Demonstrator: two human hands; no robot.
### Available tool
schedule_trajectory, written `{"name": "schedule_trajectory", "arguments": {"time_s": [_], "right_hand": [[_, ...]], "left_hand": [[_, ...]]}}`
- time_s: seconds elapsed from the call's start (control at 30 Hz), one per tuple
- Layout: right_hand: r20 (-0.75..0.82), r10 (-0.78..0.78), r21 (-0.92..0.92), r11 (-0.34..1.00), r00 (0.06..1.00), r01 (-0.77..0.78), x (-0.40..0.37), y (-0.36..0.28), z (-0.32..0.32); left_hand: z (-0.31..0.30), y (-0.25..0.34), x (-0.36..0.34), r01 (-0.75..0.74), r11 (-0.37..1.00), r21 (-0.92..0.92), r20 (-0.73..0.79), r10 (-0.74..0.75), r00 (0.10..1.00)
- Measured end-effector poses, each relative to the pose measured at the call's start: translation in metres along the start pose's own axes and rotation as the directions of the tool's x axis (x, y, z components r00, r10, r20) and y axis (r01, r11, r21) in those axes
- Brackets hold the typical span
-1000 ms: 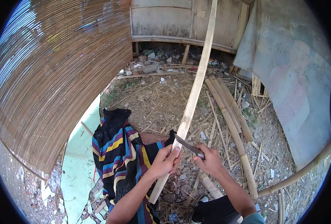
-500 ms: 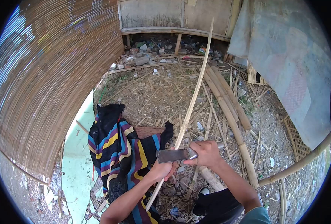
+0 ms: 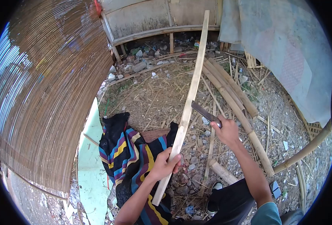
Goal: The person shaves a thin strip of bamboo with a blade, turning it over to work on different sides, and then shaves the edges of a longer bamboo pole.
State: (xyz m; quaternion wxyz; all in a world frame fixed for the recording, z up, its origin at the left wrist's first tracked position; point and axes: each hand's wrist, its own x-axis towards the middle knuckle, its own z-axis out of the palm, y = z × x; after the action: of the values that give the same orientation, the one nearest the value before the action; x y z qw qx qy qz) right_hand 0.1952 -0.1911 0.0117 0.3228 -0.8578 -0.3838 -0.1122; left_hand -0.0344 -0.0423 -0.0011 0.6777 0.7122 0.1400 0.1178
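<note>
My left hand (image 3: 165,165) is closed around the lower part of a long pale bamboo strip (image 3: 193,93), which rises away from me with its broad face showing. In my right hand (image 3: 227,131) is a machete (image 3: 206,113), gripped by its handle. Its dark, broad blade points up and left, with the tip right at the strip's right edge. Below my left hand lies a striped cloth (image 3: 136,157) in black, yellow, blue and purple, draped over something reddish-brown and wooden (image 3: 151,134).
Thick bamboo poles (image 3: 226,92) lie on the littered ground to the right. A woven bamboo screen (image 3: 49,93) stands at left, beside a pale green sheet (image 3: 92,183). A grey tarp (image 3: 286,56) hangs at right. Rubble (image 3: 139,66) lies below the back wall (image 3: 143,22).
The machete has moved from across the strip near my left hand to farther up and right. The strip has turned to show its broad face.
</note>
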Motion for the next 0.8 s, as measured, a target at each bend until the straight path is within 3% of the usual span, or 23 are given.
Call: {"name": "schedule_trajectory", "arguments": {"time_s": [0.07, 0.13, 0.2, 0.27, 0.37, 0.4, 0.47, 0.5, 0.53, 0.6, 0.7, 0.8], "right_hand": [[-0.011, -0.051, -0.001, 0.999, 0.999, 0.051, -0.005, -0.004, -0.002], [0.049, -0.076, -0.065, 0.995, 0.996, 0.079, -0.008, -0.005, -0.004], [0.087, -0.075, -0.014, 0.997, 0.993, 0.077, -0.011, -0.007, -0.003], [0.185, -0.179, 0.045, 0.984, 0.966, 0.174, -0.017, -0.019, -0.005], [0.319, -0.270, 0.024, 0.961, 0.909, 0.277, -0.031, -0.043, 0.000], [0.368, -0.317, 0.020, 0.943, 0.874, 0.333, -0.036, -0.051, 0.002], [0.391, -0.307, 0.010, 0.944, 0.868, 0.329, -0.044, -0.064, 0.006], [0.419, -0.295, -0.008, 0.944, 0.859, 0.329, -0.047, -0.067, 0.008], [0.418, -0.288, -0.003, 0.948, 0.862, 0.318, -0.048, -0.066, 0.012], [0.325, -0.351, -0.015, 0.926, 0.878, 0.376, -0.047, -0.061, 0.022], [0.236, -0.417, -0.074, 0.893, 0.878, 0.444, -0.025, -0.052, 0.019], [0.132, -0.443, -0.145, 0.876, 0.887, 0.460, -0.016, -0.044, 0.027]], "left_hand": [[0.002, 0.013, -0.004, -0.029, 0.996, -0.085, 0.194, 0.046, 0.980], [0.007, 0.021, -0.005, 0.104, 0.973, -0.205, 0.157, -0.072, 0.985], [0.006, 0.004, 0.006, 0.103, 0.974, -0.202, 0.073, -0.090, 0.993], [0.010, -0.003, 0.011, 0.098, 0.984, -0.146, -0.006, -0.100, 0.995], [0.015, -0.021, 0.013, 0.019, 0.995, 0.098, -0.211, 0.002, 0.977], [0.014, -0.027, 0.016, 0.020, 0.994, 0.108, -0.208, 0.003, 0.978], [0.013, -0.034, 0.018, -0.278, 0.874, 0.400, -0.295, 0.410, 0.863], [0.011, -0.032, 0.015, -0.134, 0.928, 0.347, -0.352, 0.262, 0.899], [0.012, -0.033, 0.016, -0.129, 0.927, 0.352, -0.345, 0.257, 0.903], [0.016, -0.037, 0.016, -0.276, 0.840, 0.468, -0.393, 0.477, 0.786], [0.015, -0.015, 0.008, -0.252, 0.779, 0.573, -0.307, 0.490, 0.816], [0.013, -0.011, 0.021, -0.288, 0.783, 0.552, -0.286, 0.502, 0.816]]}}
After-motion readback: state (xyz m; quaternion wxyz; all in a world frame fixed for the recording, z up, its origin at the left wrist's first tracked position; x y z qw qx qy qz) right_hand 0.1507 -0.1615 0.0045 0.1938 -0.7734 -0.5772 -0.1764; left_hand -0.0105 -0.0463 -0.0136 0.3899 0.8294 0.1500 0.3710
